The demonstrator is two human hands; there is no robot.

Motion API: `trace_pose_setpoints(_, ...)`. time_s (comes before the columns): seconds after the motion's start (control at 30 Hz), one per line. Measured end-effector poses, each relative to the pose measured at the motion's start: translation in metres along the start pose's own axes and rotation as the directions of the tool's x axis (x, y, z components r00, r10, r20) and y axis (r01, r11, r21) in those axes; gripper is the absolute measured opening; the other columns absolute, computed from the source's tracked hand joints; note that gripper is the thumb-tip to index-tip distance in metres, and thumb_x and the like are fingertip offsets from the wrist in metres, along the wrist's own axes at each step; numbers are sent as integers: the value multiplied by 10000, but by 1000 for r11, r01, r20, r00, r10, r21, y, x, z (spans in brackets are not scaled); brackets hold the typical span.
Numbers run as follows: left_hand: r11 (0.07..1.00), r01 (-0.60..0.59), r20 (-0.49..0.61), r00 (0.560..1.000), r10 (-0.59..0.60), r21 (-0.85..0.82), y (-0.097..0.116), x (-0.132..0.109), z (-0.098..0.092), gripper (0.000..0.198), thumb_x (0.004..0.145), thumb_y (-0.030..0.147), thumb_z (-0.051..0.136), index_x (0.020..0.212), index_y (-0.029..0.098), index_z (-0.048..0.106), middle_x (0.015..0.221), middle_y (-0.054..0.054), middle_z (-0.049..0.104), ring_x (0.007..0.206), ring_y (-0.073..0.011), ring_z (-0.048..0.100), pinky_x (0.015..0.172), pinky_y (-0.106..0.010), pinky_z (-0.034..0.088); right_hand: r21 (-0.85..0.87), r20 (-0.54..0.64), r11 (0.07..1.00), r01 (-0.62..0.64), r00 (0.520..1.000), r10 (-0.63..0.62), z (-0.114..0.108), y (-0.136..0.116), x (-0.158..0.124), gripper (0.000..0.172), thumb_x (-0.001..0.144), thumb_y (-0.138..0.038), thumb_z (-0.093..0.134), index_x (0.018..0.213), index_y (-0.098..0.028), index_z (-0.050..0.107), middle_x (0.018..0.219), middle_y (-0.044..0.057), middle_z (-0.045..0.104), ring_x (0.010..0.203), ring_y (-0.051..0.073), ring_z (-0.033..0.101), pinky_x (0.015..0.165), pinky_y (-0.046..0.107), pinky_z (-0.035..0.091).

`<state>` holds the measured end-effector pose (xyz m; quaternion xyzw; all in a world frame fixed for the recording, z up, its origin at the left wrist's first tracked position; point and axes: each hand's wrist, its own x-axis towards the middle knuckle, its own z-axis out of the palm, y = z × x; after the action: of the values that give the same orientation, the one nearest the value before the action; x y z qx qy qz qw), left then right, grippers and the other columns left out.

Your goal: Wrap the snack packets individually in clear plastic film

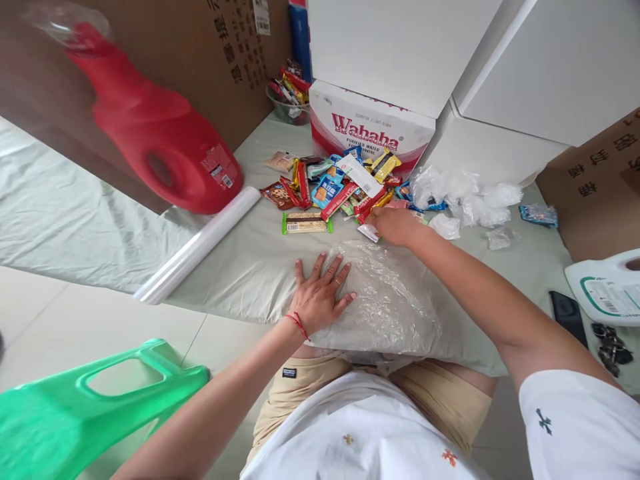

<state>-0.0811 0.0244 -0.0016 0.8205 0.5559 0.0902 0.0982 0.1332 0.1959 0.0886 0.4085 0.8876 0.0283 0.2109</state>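
Snacks (327, 191) lie heaped ahead — my right hand (397, 225) is at their near edge, fingertips hidden, so I cannot tell its grip; my left hand (320, 300), spread flat, empty, touches clear plastic (390, 293).

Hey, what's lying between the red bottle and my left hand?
In the head view, a shiny pale roll, then pale green cloth, between the red bottle and your left hand.

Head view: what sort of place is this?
Probably a room in a home, perhaps also storing goods: wrapped snacks, a Wahaha water carton and a red jug share a cloth-covered surface.
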Motion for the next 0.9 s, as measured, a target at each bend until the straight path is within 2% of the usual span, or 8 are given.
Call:
trace_pose_setpoints(0.2,1000,0,20,1000,-1,5,-9,5,0,695,1011,669,332,1622,338,335,1706,-48,290,1598,-406,164,1159,-851,-26,185,-235,983,-10,970,54,16,13,-17,347,990,-210,467,1256,-153,683,1234,182,666,1124,311,633,810,358,497)
trace_pose_setpoints(0.3,1000,3,18,1000,-4,5,-9,5,0,685,1014,659,340,1621,341,338,1704,-54,295,1596,-405,175,1164,-848,-11,430,-423,901,-56,869,256,16,14,-30,320,1001,-263,463,1199,-152,690,1173,158,682,1049,284,644,814,365,513)
trace_pose_setpoints(0.37,1000,8,2,1000,-8,-4,-8,5,0,681,1015,648,352,1620,335,342,1701,-62,304,1594,-403,186,1167,-844,-14,684,-461,729,-40,750,474,12,8,-47,295,1003,-355,488,1123,-170,684,987,105,692,869,239,648,722,342,523)
trace_pose_setpoints(0.47,1000,11,-21,1000,-11,-21,-7,4,1,687,1010,642,380,1616,320,358,1701,-76,305,1593,-399,196,1170,-837,-33,980,-199,139,143,638,744,11,-15,-80,335,877,-542,675,951,-216,644,721,-8,582,565,138,516,470,250,423)
trace_pose_setpoints(0.53,1000,15,-26,1000,-16,-25,-7,4,1,688,1006,643,392,1611,316,374,1701,-85,303,1592,-397,201,1177,-825,-50,954,17,-213,212,669,743,17,-41,-101,418,731,-559,815,880,-220,620,669,-48,525,499,90,447,387,199,337)
trace_pose_setpoints(0.6,1000,18,-28,999,-18,-24,-7,4,1,674,1014,629,382,1609,313,383,1701,-90,301,1592,-394,200,1181,-815,-66,874,165,-426,234,682,713,28,-72,-115,467,631,-521,893,837,-211,612,644,-67,504,489,65,434,363,168,323)
trace_pose_setpoints(0.77,999,20,-30,999,-21,-25,-8,4,-1,561,1081,458,238,1607,323,380,1701,-52,296,1601,-350,200,1181,-817,-67,711,375,-651,266,640,671,60,-135,-129,542,573,-505,935,901,-220,612,690,-67,581,547,68,545,461,166,493)
trace_pose_setpoints(0.9,999,32,-25,999,-33,-41,-8,5,0,552,1085,412,223,1605,316,379,1697,-35,301,1600,-342,208,1177,-830,-54,807,415,-589,-44,751,514,76,-146,-152,623,696,-619,829,1125,-221,614,920,24,738,565,123,641,495,260,559)
